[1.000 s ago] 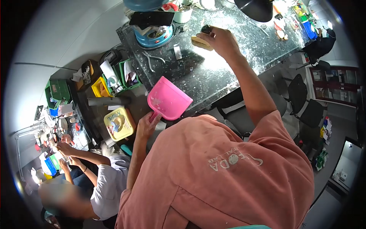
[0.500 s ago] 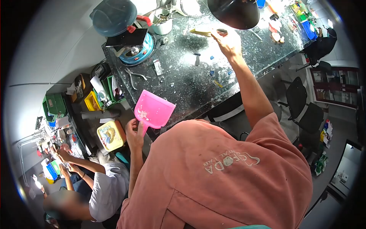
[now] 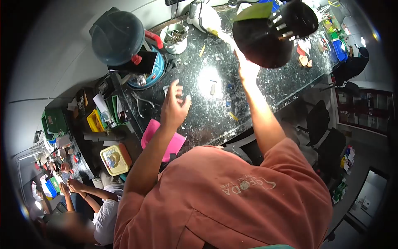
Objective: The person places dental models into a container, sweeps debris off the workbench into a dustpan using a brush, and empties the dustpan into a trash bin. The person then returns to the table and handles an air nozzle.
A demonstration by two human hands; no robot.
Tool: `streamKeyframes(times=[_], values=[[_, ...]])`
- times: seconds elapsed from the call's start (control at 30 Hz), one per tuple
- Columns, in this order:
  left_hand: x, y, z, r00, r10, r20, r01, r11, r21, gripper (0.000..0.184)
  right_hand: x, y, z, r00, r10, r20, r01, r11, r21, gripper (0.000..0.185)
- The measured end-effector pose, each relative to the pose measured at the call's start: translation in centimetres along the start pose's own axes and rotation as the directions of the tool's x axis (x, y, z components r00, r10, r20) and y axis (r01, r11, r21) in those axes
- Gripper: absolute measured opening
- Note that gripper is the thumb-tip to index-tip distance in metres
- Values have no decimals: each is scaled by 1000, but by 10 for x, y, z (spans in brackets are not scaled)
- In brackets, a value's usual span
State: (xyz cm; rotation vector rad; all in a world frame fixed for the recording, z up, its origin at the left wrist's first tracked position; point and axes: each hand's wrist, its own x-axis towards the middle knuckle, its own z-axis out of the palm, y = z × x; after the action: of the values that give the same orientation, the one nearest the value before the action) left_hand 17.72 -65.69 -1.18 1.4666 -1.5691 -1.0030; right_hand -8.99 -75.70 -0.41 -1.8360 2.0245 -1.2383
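Observation:
My left hand (image 3: 176,108) is raised over the near left of the dark worktop (image 3: 195,120), fingers apart and holding nothing. Below it, a pink dustpan (image 3: 174,145) lies by the worktop's near edge, partly covered by my forearm. My right hand (image 3: 248,69) reaches beside a black lamp shade (image 3: 262,47), which hides some of its fingers. From that hand a slim tan brush (image 3: 213,32) points left; its grip is washed out by glare. A small grey-handled tool (image 3: 212,89) lies in the bright patch of light.
A blue machine with a dark domed cover (image 3: 118,37) stands at the left, next to a white pot of tools (image 3: 175,39). Pliers (image 3: 140,101) lie near the left edge. A co-worker (image 3: 110,216) sits at another bench, lower left. Chairs (image 3: 317,122) are at the right.
My left hand has let go of the dustpan and moved up over the worktop. The lamp shade sits lower in view and its light falls nearer the middle. My view has shifted.

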Motion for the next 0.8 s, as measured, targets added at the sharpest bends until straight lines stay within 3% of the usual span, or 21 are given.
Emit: streamKeyframes(times=[0.07,0.1,0.13,0.2,0.27,0.37,0.5,0.53,0.6,0.63,0.67,0.73,0.77,0.8], values=[[38,-14,30,980,151,-130,-149,989,25,76,-12,43,29,996,90,-9,-80,927,367,48],[55,-18,42,978,138,-155,-139,990,9,88,-19,52,28,993,71,92,-98,939,330,46],[69,-17,51,978,139,-155,-140,990,4,88,-16,27,24,992,31,-121,1,967,255,16],[95,-17,66,931,-17,-364,37,998,48,97,-9,-21,4,954,298,45,-241,663,709,17],[121,-22,75,915,-59,-399,61,998,-7,107,-11,-2,3,944,312,109,-304,691,656,20],[153,-6,74,843,-291,-452,259,957,-134,118,-4,23,13,978,188,90,-191,635,749,22],[180,4,56,796,-224,-562,178,974,-137,122,23,30,16,963,180,201,-267,532,804,25],[190,4,50,792,-295,-535,182,950,-254,108,29,28,22,956,176,236,-293,497,817,25],[203,-16,47,893,-221,-391,44,910,-413,86,38,20,24,940,166,297,-340,427,838,27],[208,-17,50,876,-219,-429,-16,877,-481,70,43,9,22,932,156,326,-362,393,845,27],[202,-19,52,883,-148,-446,-30,929,-369,74,50,-4,22,931,151,331,-364,392,845,27],[185,-18,57,823,45,-567,-73,997,-26,74,64,-43,25,989,-98,114,20,834,551,32],[175,-16,58,842,61,-537,-78,997,-9,80,70,-35,38,977,-205,54,121,751,649,32],[164,-11,56,861,73,-503,-81,997,7,86,78,-40,42,977,-206,56,120,749,652,32]])
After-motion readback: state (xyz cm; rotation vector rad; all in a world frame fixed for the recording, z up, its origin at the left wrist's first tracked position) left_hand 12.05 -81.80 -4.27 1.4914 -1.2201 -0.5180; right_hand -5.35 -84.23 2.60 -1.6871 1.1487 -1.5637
